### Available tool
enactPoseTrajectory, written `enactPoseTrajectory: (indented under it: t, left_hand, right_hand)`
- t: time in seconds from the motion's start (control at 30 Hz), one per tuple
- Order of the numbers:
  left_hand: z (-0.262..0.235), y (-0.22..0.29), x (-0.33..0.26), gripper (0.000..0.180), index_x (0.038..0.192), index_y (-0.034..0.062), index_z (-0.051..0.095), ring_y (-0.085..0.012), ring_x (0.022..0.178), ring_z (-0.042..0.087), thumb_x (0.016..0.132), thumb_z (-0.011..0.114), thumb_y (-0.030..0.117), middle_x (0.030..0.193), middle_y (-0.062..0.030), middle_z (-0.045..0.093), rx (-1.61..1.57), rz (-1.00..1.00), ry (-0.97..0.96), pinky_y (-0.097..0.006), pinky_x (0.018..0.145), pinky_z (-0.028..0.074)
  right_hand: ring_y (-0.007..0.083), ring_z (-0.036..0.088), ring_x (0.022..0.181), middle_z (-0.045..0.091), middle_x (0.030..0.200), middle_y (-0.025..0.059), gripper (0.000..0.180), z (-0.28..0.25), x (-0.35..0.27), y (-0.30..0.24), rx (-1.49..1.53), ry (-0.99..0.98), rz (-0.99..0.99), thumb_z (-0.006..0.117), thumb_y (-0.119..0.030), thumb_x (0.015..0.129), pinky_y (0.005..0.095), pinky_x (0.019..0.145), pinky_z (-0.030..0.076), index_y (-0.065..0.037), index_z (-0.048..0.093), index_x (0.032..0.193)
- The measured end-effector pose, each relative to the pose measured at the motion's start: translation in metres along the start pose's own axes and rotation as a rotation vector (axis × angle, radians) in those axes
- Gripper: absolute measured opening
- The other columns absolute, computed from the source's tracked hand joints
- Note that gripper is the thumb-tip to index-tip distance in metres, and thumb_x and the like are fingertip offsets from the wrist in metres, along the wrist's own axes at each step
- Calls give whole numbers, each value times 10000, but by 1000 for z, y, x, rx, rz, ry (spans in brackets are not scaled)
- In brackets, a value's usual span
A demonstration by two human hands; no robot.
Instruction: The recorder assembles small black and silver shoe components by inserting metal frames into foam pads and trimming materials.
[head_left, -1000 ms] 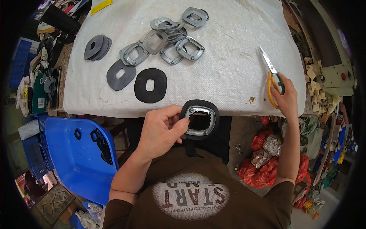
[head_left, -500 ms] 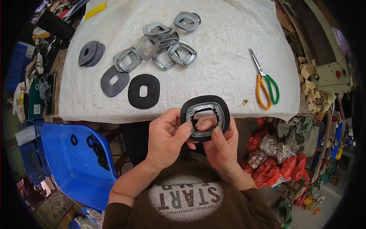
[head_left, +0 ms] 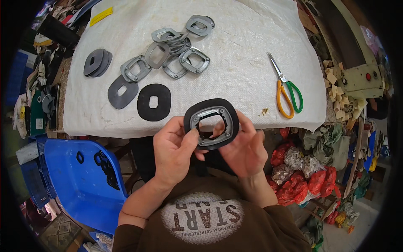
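Above the cloth's near edge, a grey metal rounded-square frame (head_left: 228, 122) lies against a larger black pad (head_left: 190, 112) whose dark rim shows all round it. My left hand (head_left: 172, 153) grips them at the lower left, thumb on the front. My right hand (head_left: 248, 153) is at their right side with its thumb lifted away; its fingers reach behind and are partly hidden. Another black pad (head_left: 142, 103) with a central slot lies flat to the left, beside a grey pad (head_left: 116, 95). Farther back is a loose pile of metal frames (head_left: 189, 59).
A white woven cloth (head_left: 243, 42) covers the table. Scissors (head_left: 286, 90) with orange and green handles lie at right, and stacked grey pads (head_left: 93, 63) at left. A blue basin (head_left: 84, 176) holding black rings stands at lower left. Red plastic bags (head_left: 296, 189) are at lower right.
The frame and pad have shifted slightly left and up and are turned a little. My right thumb has come off the frame, and that hand has spread open.
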State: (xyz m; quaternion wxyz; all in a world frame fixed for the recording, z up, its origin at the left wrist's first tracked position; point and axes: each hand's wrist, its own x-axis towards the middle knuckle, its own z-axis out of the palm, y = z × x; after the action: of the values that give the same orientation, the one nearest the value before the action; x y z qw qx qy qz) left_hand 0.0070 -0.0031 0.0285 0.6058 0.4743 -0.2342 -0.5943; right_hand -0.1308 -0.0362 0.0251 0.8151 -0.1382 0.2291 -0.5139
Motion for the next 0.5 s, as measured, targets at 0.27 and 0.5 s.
enactPoseTrajectory:
  t: [0.27, 0.5]
  left_hand:
    - [4, -2, -6, 124, 947, -43, 528, -55, 581, 538, 847, 527, 30, 734, -48, 576, 213, 94, -88, -176, 484, 449]
    - [0, -4, -3, 106, 900, -51, 526, -82, 557, 553, 854, 516, 44, 729, -76, 586, 228, 70, -54, -188, 471, 469]
  right_hand:
    - [43, 482, 610, 522, 695, -17, 335, -5, 9, -10, -909, -7, 14, 704, -68, 719, 201, 547, 422, 7, 506, 978]
    - [98, 532, 584, 547, 732, 54, 435, 0, 5, -13, -851, -45, 77, 731, -29, 684, 220, 488, 457, 29, 471, 1027]
